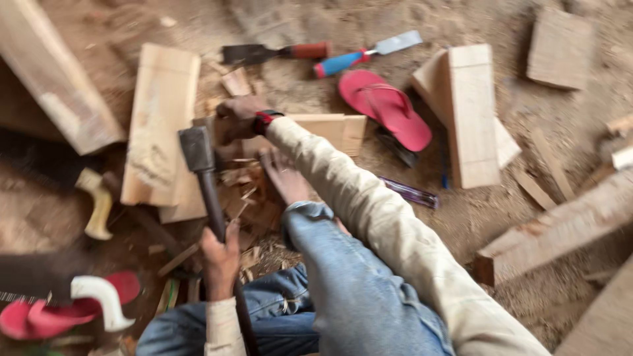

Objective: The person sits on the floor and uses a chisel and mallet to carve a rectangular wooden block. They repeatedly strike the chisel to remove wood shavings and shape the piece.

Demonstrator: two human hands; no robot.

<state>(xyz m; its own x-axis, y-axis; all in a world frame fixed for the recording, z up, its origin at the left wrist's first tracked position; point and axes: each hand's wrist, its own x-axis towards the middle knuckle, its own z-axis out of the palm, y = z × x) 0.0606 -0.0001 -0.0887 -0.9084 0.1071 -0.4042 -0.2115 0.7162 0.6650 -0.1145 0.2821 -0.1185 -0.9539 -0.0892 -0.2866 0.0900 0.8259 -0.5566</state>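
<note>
We see our left hand [219, 258] closed around the hammer [201, 173] handle, its long axis running up and slightly left to the head above the grip, while our right hand [236, 118] clasps a wood block [330, 128].

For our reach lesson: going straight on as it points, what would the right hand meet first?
Likely the pale plank just beyond the right hand, which grips a wood block; depth is unclear.

no packages, labels, signs or screens in view
</note>
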